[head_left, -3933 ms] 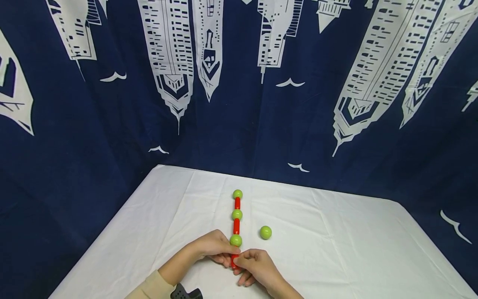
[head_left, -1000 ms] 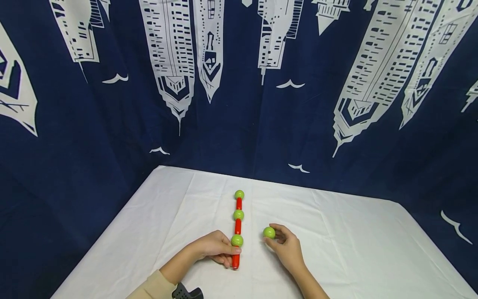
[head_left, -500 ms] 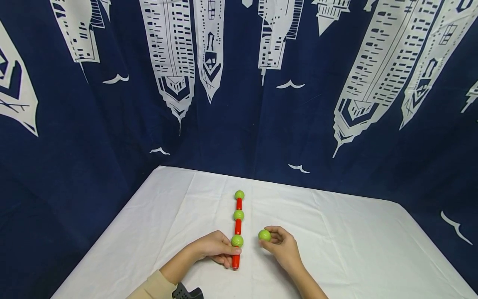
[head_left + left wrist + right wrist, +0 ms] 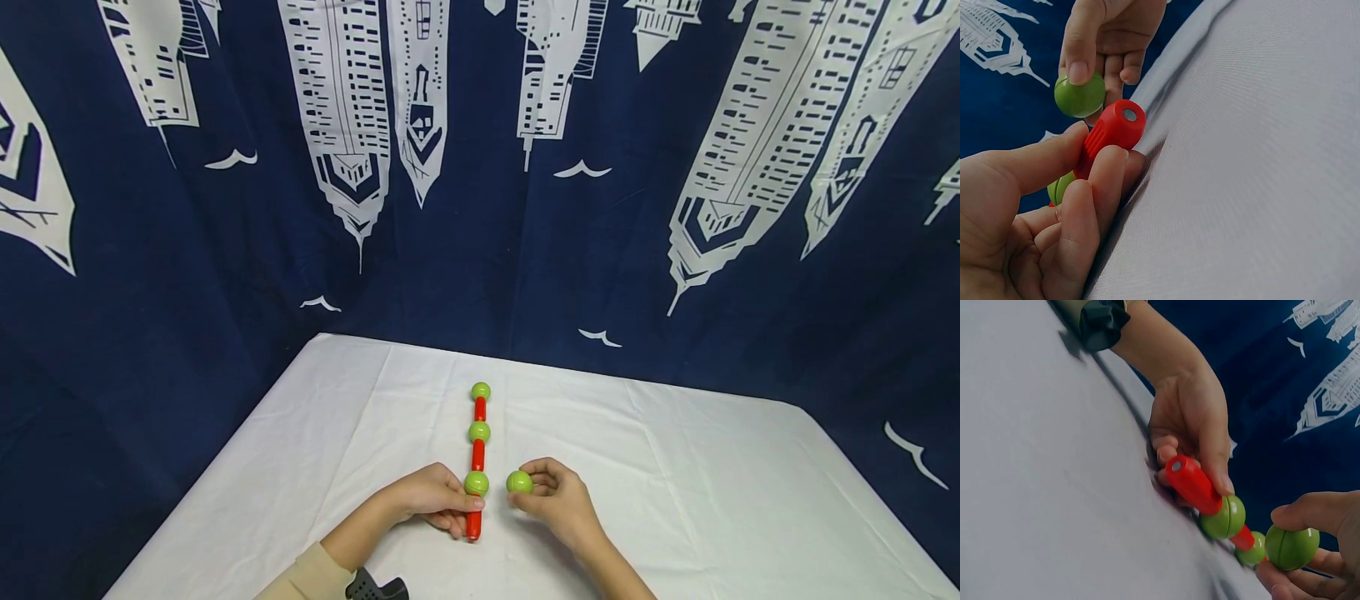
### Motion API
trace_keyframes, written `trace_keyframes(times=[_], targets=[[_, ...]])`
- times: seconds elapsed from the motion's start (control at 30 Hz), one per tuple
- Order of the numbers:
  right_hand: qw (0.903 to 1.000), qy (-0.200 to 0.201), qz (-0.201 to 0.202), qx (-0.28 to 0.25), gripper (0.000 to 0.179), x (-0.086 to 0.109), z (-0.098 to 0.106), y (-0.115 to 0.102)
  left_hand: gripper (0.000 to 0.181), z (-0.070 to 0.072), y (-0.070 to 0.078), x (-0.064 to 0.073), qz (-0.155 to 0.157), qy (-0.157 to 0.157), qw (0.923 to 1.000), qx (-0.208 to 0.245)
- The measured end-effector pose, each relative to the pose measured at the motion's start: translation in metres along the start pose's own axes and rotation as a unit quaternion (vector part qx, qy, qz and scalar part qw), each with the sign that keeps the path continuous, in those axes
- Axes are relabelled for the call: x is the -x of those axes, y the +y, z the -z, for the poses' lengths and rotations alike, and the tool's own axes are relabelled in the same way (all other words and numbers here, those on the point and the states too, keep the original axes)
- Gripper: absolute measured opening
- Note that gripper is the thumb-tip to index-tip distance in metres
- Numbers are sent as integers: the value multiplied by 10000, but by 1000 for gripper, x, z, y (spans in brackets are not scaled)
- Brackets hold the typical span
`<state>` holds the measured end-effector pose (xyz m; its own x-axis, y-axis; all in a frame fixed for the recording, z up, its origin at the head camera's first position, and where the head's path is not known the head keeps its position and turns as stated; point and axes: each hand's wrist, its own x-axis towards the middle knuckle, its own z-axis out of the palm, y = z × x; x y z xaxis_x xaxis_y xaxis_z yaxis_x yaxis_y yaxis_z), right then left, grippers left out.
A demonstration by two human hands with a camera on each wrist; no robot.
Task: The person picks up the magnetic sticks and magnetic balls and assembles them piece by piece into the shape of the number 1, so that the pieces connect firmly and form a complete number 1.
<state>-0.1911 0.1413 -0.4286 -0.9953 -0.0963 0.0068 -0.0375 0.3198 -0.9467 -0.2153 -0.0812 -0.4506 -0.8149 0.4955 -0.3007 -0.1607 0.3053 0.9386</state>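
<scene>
A straight chain of green balls and red rods runs away from me along the table, a green ball (image 4: 481,391) at its far end. My left hand (image 4: 427,492) pinches the nearest red rod (image 4: 474,525) between thumb and fingers, just below a green ball (image 4: 476,482). That rod's free end faces me; the left wrist view shows a silver disc (image 4: 1129,115) set in it. To the right of the chain, my right hand (image 4: 561,500) holds a loose green ball (image 4: 518,482) between thumb and fingertips. In the right wrist view a seam (image 4: 1282,549) circles this ball.
A white cloth (image 4: 675,483) with light creases covers the table. Behind it hangs a dark blue curtain (image 4: 480,283) printed with white buildings and birds. A black band (image 4: 375,586) sits at the left wrist by a beige sleeve (image 4: 307,575).
My right hand let go of the red rod, took the loose green ball and brought it left and nearer to the chain. My left hand keeps its hold on the rod.
</scene>
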Motion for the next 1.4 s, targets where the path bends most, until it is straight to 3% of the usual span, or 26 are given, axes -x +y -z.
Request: trace_keyframes(times=[0.5, 0.8, 1.13, 1.4], targets=[[9946, -1027, 16, -176, 37, 13, -9, -11, 28, 0, 1, 4, -52, -54, 9999, 104], [9876, -1556, 134, 179, 35, 22, -17, -14, 28, 0, -1, 2, -121, -185, 9995, 212], [9798, -1904, 422, 448, 30, 29, -27, -12, 28, 0, 0, 0, -123, -128, 9995, 246], [9768, -2017, 379, 611, 29, 35, -35, -8, 27, -1, 0, 1, -61, -108, 9997, 232]])
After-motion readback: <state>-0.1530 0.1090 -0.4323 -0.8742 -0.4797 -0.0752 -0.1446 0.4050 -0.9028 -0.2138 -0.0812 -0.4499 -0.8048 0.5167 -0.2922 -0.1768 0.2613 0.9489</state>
